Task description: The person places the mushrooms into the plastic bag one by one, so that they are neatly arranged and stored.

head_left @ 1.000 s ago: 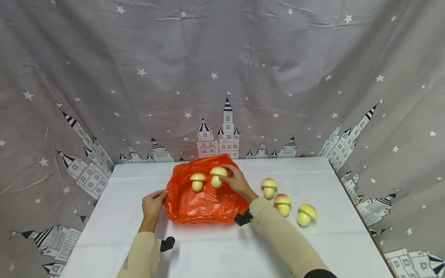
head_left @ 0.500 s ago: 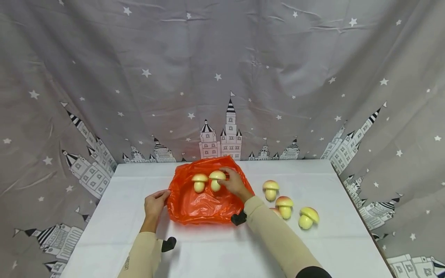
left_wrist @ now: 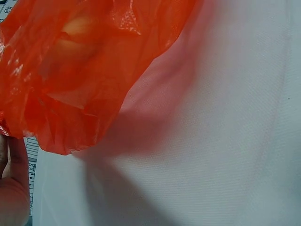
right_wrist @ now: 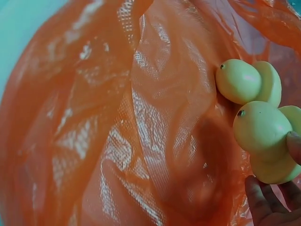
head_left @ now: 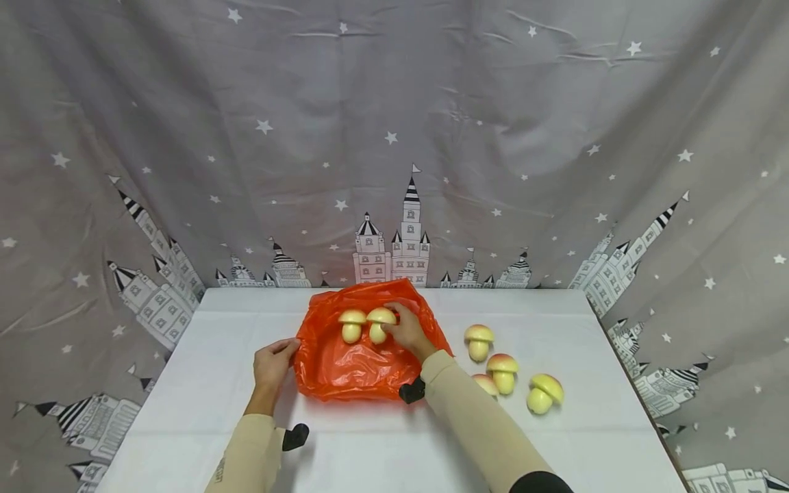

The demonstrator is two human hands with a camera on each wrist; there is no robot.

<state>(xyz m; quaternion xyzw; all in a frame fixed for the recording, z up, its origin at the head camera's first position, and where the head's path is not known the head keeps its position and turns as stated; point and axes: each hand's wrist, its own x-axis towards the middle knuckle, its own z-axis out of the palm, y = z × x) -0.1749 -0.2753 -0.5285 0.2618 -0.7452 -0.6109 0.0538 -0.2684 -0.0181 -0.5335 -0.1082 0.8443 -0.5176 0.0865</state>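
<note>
A red plastic bag [head_left: 351,376] lies spread with its mouth facing up in the head view. My left hand [head_left: 270,368] pinches the bag's left edge; in the left wrist view its fingers [left_wrist: 16,162] show at the red film. Inside the bag, my right hand [head_left: 408,332] holds a yellow toy mushroom [head_left: 377,333] by its cap, stem pointing toward me. Right beside it lies a second toy mushroom [head_left: 352,327]. In the right wrist view, the thumb [right_wrist: 295,148] is on the held mushroom [right_wrist: 261,127], the other fingers curled below it.
Several more toy mushrooms lie on the white table [head_left: 357,452] to the right: one at the back [head_left: 478,341], a red-capped mushroom [head_left: 503,373], and a tilted mushroom [head_left: 545,393]. Another mushroom [head_left: 485,385] is partly hidden by the right sleeve [head_left: 487,424]. A grey curtain [head_left: 524,103] hangs behind.
My right hand has carried its mushroom left and down into the bag, close beside the other one. My left hand keeps its hold on the bag's edge. The head view has shifted slightly.
</note>
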